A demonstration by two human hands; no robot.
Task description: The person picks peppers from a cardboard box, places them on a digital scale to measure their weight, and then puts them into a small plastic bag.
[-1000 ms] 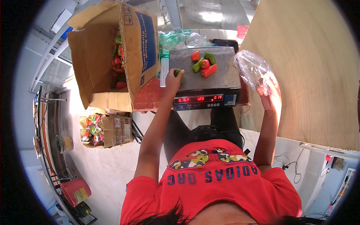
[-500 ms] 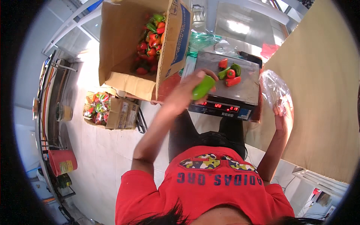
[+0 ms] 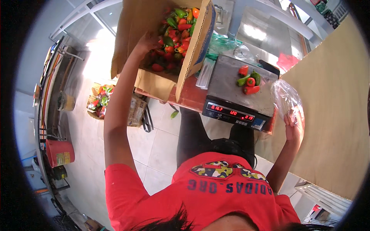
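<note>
My left hand reaches inside a large cardboard box at upper left, by a heap of red, green and orange peppers. Its fingers are partly hidden, and no pepper can be made out in them. At right, my right hand is closed on a clear plastic bag, held up beside the scale. Several red and green peppers lie grouped on the dark metal plate of the digital scale. Red digits glow on its front display.
The scale and large box stand on a reddish table. Green and clear plastic bags lie behind. A smaller carton with bagged peppers sits on the floor, near a small green thing. A wooden panel rises at right.
My left hand has moved up and left from beside the scale into the large box. The green pepper it held no longer shows there. My right hand still holds the bag.
</note>
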